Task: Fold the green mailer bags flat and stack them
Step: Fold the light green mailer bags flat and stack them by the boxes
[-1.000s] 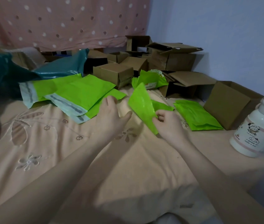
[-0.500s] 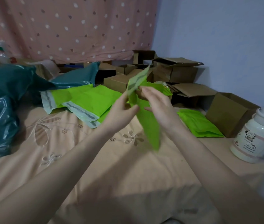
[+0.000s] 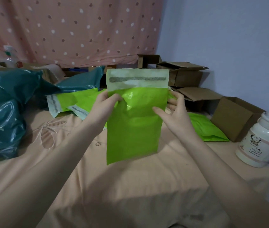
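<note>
I hold one green mailer bag (image 3: pixel 135 125) upright in front of me above the bed, its pale adhesive flap at the top facing me. My left hand (image 3: pixel 105 106) pinches its left edge just under the flap. My right hand (image 3: pixel 171 112) grips the right edge, thumb on the front and fingers behind. A loose pile of green mailer bags (image 3: pixel 74 102) lies on the bed behind my left hand, flaps toward the left. A folded green bag (image 3: pixel 206 127) lies flat to the right, partly hidden by my right hand.
Large teal plastic bags (image 3: pixel 3 111) fill the left side. Several cardboard boxes (image 3: pixel 234 117) crowd the back right corner by the blue wall. A white jug with a cartoon print (image 3: pixel 260 140) stands at the right edge. The peach bed cover (image 3: pixel 130 186) lies below my arms.
The bag went from hanging edge-on and twisted between my hands to being spread out flat and upright, flap facing me. My hands moved apart to its two side edges.
</note>
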Motion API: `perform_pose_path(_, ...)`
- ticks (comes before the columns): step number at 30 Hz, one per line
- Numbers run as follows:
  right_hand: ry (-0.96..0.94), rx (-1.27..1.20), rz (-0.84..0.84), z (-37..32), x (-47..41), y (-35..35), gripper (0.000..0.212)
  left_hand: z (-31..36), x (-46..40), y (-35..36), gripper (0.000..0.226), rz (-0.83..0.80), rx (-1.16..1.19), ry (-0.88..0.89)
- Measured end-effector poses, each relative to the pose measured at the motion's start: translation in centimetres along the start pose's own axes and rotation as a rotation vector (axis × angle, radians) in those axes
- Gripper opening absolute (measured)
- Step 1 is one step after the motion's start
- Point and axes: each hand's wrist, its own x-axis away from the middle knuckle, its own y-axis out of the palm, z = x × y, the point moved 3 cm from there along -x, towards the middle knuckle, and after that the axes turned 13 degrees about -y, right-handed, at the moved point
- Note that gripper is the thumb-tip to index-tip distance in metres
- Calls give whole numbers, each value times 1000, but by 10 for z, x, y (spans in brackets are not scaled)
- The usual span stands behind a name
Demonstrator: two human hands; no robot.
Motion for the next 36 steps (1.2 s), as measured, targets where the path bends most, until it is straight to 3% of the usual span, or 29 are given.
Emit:
perform_pose_path(2,105,-86,-58,4,3,2,73,1,-2,-3,17,-2,42,-27)
perform_pose_path(5,196,-273,-119,9,9,8,46,2,-3,-6,20,-21,51,-24)
perform_pose_path(8,204,-387,-134,14,13,11,27,0,-5,-9,25,0,38,10)
perform_pose_path(12,137,-356,-56,16,15,10,22,-9,-7,-11,21,-37,95,-25)
perform_pose_path(13,127,-338,-24,18,15,10,22,-14,-7,-11,31,-42,66,-72)
perform_pose_path(15,120,-299,26,23,15,8,22,-26,-6,-9,64,-72,-37,-162)
perform_pose_path(17,115,-258,47,30,16,8,23,-40,-5,-8,80,-100,-92,-195)
perform_pose_path(23,111,-105,39,42,26,12,26,-72,-16,-12,74,-19,-197,-167)
perform_pose_path(27,326,-58,-116,60,39,21,46,-92,-25,-14,53,69,-290,-106)
perform_pose_path(31,328,126,-213,74,49,23,70,-116,-35,-16,75,109,-498,-89)
perform_pose_path(36,275,446,-274,86,57,19,66,-124,-41,-7,89,136,-708,33)
